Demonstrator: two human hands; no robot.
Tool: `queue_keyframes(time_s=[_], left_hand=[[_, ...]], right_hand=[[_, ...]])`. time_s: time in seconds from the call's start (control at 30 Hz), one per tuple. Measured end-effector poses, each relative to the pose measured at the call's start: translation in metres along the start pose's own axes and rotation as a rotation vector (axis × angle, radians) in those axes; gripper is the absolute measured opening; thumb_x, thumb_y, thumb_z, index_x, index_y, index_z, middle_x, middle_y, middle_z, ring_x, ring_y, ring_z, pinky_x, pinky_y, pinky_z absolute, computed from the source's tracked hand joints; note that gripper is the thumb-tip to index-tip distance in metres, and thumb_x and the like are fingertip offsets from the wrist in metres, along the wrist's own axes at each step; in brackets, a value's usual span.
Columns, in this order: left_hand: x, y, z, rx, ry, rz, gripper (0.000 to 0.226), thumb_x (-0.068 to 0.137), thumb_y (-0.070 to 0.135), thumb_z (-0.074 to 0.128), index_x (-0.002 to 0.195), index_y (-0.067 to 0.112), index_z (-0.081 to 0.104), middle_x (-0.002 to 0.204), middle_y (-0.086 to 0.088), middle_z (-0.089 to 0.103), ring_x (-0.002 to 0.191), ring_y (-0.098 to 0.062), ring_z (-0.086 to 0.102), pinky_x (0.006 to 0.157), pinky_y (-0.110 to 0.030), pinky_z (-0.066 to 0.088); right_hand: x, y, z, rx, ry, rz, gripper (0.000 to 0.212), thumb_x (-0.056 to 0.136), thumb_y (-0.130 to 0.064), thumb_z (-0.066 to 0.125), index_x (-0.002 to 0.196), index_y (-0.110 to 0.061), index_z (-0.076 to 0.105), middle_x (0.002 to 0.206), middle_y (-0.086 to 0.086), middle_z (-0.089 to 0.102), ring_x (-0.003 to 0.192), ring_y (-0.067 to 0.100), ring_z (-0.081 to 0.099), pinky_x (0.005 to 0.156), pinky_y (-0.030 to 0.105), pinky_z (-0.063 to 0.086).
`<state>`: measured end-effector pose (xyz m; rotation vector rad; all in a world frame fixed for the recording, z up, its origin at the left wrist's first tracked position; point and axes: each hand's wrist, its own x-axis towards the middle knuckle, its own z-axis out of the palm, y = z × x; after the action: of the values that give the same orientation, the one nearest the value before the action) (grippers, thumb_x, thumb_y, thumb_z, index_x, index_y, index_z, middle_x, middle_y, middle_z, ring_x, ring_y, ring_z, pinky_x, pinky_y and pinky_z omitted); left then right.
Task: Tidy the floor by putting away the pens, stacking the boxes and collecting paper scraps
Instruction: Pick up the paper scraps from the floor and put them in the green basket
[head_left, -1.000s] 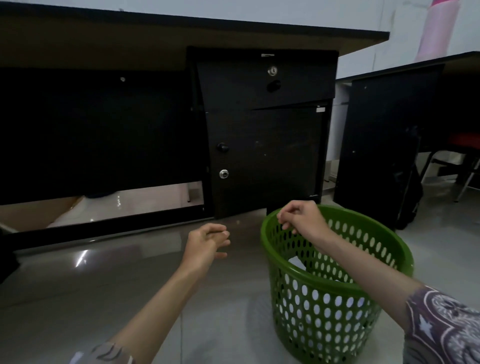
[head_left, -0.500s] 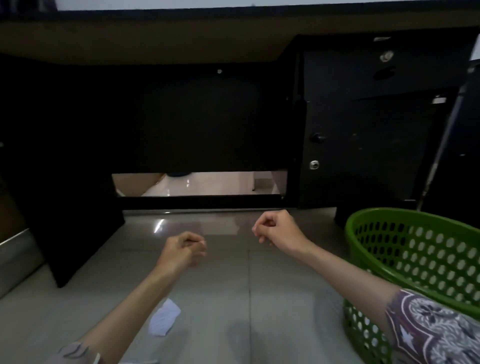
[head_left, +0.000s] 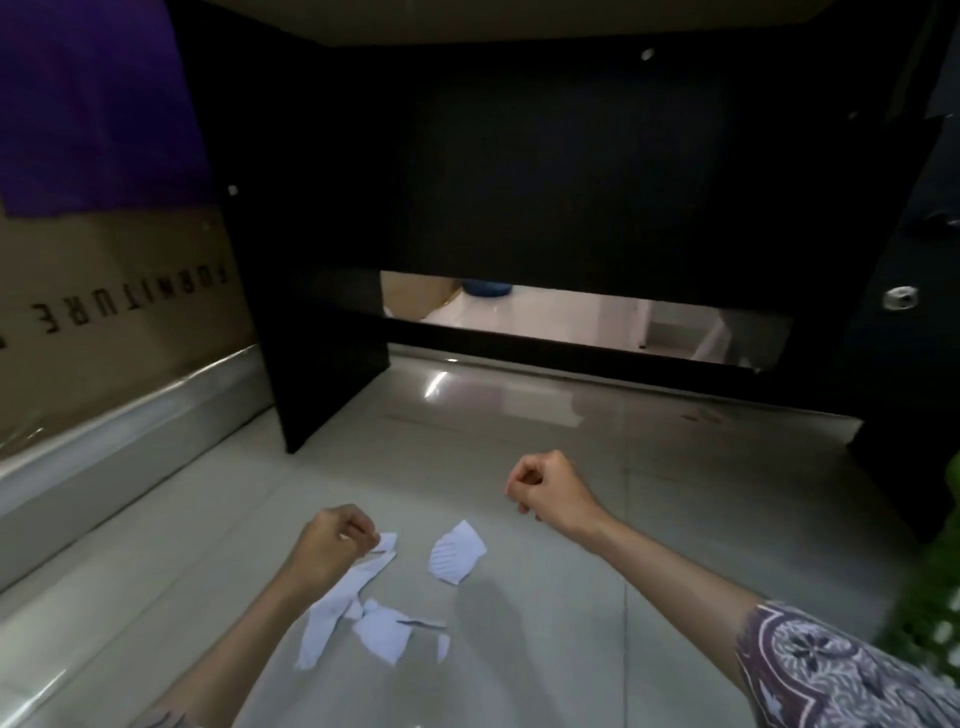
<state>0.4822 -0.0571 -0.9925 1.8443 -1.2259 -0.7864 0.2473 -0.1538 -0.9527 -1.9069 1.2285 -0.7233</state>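
Paper scraps (head_left: 374, 608) lie on the tiled floor (head_left: 597, 597) before a black desk (head_left: 545, 182). The left hand (head_left: 332, 543) hangs curled beside them, its fingertips at one scrap's edge, though whether it pinches it cannot be told. The right hand (head_left: 550, 488) is clenched and holds nothing, with a green basket (head_left: 943, 597) at far right and a cardboard box (head_left: 114, 312) left.

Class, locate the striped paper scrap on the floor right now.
In the head view the striped paper scrap lies on the grey floor between the left hand and the right hand, just right of the other white scraps.

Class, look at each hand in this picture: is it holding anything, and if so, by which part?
The left hand pinches the long paper scrap by its top end. The right hand is curled, and nothing shows in its fingers.
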Motion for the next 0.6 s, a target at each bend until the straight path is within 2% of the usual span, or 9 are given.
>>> queue_keyframes(time_s=[0.07,0.17,0.27,0.4,0.5,0.6], left_hand=[[-0.004,-0.019,-0.007,0.05,-0.015,-0.015,0.011,0.082,-0.001,0.062,0.073,0.005,0.061,0.07,-0.007,0.061,0.066,-0.015,0.055,0.048,-0.01,0.039],[-0.006,-0.045,-0.015,0.101,-0.006,-0.042,0.02,0.08,-0.002,0.065,0.067,0.011,0.058,0.066,0.001,0.06,0.061,-0.01,0.053,0.048,-0.007,0.038],[-0.007,-0.067,-0.015,0.159,0.011,-0.088,0.027,0.077,-0.001,0.068,0.063,0.016,0.053,0.066,0.0,0.058,0.063,-0.015,0.052,0.052,-0.007,0.037],[-0.003,-0.099,-0.007,0.253,0.02,-0.167,0.03,0.077,0.01,0.071,0.065,0.021,0.046,0.079,-0.004,0.057,0.075,-0.019,0.053,0.062,-0.02,0.037],[0.004,-0.113,0.002,0.321,0.029,-0.225,0.018,0.081,0.019,0.068,0.088,0.012,0.054,0.099,-0.011,0.06,0.085,-0.02,0.052,0.073,-0.025,0.038],[0.014,-0.124,0.012,0.346,0.079,-0.3,0.041,0.082,0.027,0.067,0.112,0.002,0.053,0.116,-0.016,0.057,0.104,-0.028,0.056,0.084,-0.032,0.044]], right_hand=[[0.005,0.005,0.019,0.004,-0.054,0.011,0.03,0.081,0.0,0.055,0.057,-0.018,0.052,0.057,0.006,0.054,0.051,0.014,0.05,0.041,0.01,0.035],[0.012,0.013,0.047,0.005,-0.137,0.017,0.031,0.082,0.001,0.056,0.057,-0.017,0.052,0.057,0.005,0.054,0.05,0.013,0.05,0.041,0.008,0.034],[0.017,0.022,0.07,0.016,-0.181,0.013,0.034,0.082,0.003,0.056,0.055,-0.019,0.054,0.055,0.001,0.054,0.05,0.012,0.051,0.042,0.008,0.036],[0.023,0.032,0.096,0.024,-0.212,0.007,0.038,0.08,0.004,0.057,0.052,-0.022,0.055,0.048,-0.008,0.054,0.043,0.002,0.05,0.044,0.011,0.036],[0.025,0.039,0.11,0.028,-0.24,0.014,0.037,0.079,0.004,0.057,0.051,-0.022,0.055,0.045,-0.009,0.054,0.046,0.008,0.052,0.044,0.011,0.037],[0.026,0.049,0.118,0.033,-0.253,0.015,0.035,0.08,0.002,0.058,0.053,-0.02,0.055,0.055,-0.001,0.055,0.052,0.01,0.053,0.045,0.007,0.037]])
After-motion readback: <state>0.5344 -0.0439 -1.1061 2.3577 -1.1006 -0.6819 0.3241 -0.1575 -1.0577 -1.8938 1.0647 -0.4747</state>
